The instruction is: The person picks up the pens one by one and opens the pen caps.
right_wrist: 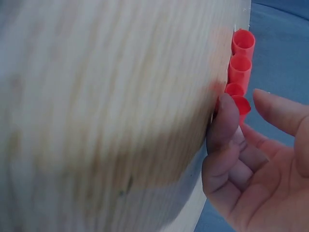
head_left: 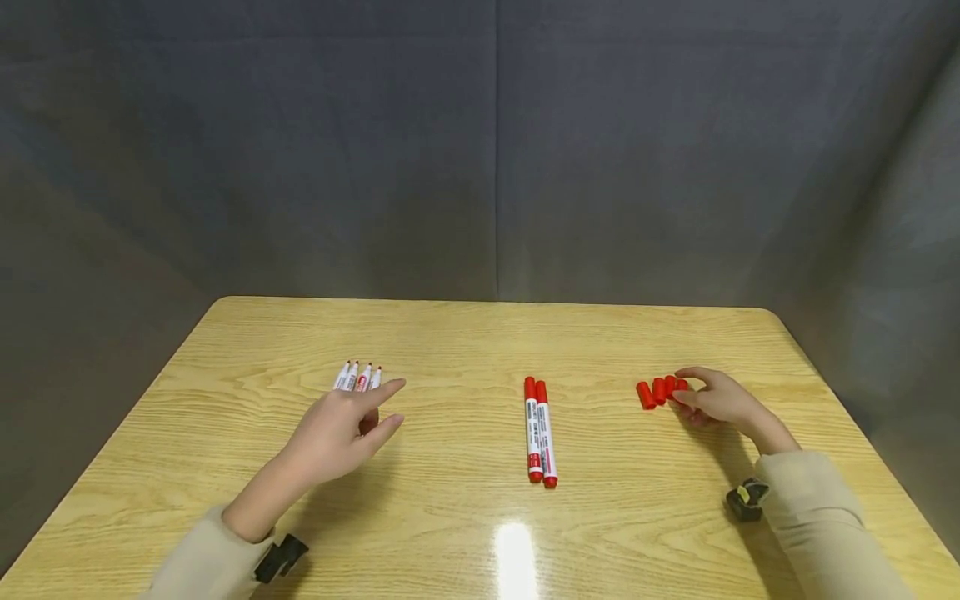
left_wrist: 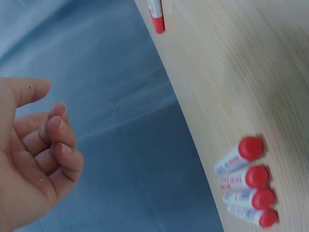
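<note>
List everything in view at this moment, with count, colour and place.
table: 1, yellowish wood, across the lower head view
cloth: count unclear, grey (bluish in the wrist views), behind the table
uncapped markers: 4, white with red tips and ends, side by side on the left
capped markers: 2, white and red, side by side near the middle
loose caps: 4, red, in a row on the right
sleeves: 2, beige, one per arm
gadgets: 2, mostly black, one at each wrist
left grip: 1, bare, holding nothing, by the uncapped markers
right grip: 1, bare, at the row's end, thumb apart from the loose caps
</note>
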Tool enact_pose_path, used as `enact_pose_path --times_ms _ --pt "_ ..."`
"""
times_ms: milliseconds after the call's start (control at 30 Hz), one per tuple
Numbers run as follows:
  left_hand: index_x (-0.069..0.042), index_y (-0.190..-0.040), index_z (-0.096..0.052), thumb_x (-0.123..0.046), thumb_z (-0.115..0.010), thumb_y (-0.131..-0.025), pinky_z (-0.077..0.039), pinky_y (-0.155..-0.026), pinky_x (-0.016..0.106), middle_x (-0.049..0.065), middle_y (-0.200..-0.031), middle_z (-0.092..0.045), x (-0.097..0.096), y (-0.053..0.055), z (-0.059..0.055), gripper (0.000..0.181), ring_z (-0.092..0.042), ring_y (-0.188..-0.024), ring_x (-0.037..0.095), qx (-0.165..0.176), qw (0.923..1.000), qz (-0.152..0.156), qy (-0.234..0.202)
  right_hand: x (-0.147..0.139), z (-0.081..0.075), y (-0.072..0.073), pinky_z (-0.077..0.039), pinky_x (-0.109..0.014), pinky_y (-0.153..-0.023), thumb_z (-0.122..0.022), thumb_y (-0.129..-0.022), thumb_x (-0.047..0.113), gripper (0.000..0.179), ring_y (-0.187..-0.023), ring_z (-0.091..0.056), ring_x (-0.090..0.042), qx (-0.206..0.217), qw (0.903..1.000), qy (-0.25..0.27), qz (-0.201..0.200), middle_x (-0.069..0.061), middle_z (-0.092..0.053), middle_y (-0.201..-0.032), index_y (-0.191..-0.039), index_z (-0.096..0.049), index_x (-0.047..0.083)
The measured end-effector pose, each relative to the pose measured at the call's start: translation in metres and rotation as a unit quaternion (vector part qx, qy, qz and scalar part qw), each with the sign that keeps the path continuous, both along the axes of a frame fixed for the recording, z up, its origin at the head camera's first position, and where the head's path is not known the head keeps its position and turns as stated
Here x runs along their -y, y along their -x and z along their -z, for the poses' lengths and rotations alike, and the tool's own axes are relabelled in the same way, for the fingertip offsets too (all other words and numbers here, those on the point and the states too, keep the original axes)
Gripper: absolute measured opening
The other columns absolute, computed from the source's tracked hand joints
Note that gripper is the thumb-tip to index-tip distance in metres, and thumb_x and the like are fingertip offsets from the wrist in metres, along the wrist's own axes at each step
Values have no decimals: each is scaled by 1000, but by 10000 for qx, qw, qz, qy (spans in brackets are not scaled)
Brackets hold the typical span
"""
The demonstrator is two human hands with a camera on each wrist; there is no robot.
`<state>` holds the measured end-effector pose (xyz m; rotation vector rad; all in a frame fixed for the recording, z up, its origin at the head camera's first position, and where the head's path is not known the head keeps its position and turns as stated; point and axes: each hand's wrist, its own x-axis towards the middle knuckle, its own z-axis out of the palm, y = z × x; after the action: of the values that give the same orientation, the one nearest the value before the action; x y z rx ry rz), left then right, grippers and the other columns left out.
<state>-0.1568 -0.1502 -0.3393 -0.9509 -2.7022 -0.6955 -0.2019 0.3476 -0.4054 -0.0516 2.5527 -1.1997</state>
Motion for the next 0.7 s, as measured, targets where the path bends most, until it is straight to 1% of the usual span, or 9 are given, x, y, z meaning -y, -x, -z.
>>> enact_pose_path --times_ms 167,367,467,567,700 --pt "-2 -124 -57 -16 -61 -88 -33 -44 19 -14 -53 -40 -11 2 4 39 -33 -45 -2 178 9997 157 -58 -1 -2 -3 -47 -28 -53 -49 -94 13 55 -60 -56 -16 -25 9999 -71 102 -6 -56 -70 -132 -26 -19" --pt "2 -130 -49 -19 -60 -88 -34 -45 19 -13 -54 -42 -21 3 8 49 -34 -45 -1 347 9991 239 -1 0 -14 -13 -49 -29 -54 -49 -95 17 55 -61 -57 -17 -94 9998 -64 167 -7 -56 -70 -132 -28 -17" --pt "4 -132 -46 -20 -61 -88 -35 -46 19 -13 -54 -42 -27 5 12 53 -34 -46 -1 325 9990 303 -14 -1 -21 -19 -47 -30 -54 -48 -95 18 55 -60 -55 -17 -187 9998 -26 95 -8 -55 -72 -133 -27 -17" --pt "5 -135 -42 -21 -61 -87 -35 -45 19 -13 -54 -42 -33 6 17 58 -35 -46 -1 424 9983 393 -93 -3 -25 -25 -45 -30 -53 -48 -96 20 56 -59 -51 -16 -287 9996 5 40 -10 -54 -73 -135 -27 -14" --pt "7 -137 -36 -21 -61 -87 -37 -46 19 -12 -55 -44 -43 8 22 63 -37 -46 -2 792 9953 518 -190 -1 -31 -32 -43 -30 -51 -48 -96 21 55 -58 -49 -15 -490 9987 95 -77 -13 -54 -75 -135 -28 -12"
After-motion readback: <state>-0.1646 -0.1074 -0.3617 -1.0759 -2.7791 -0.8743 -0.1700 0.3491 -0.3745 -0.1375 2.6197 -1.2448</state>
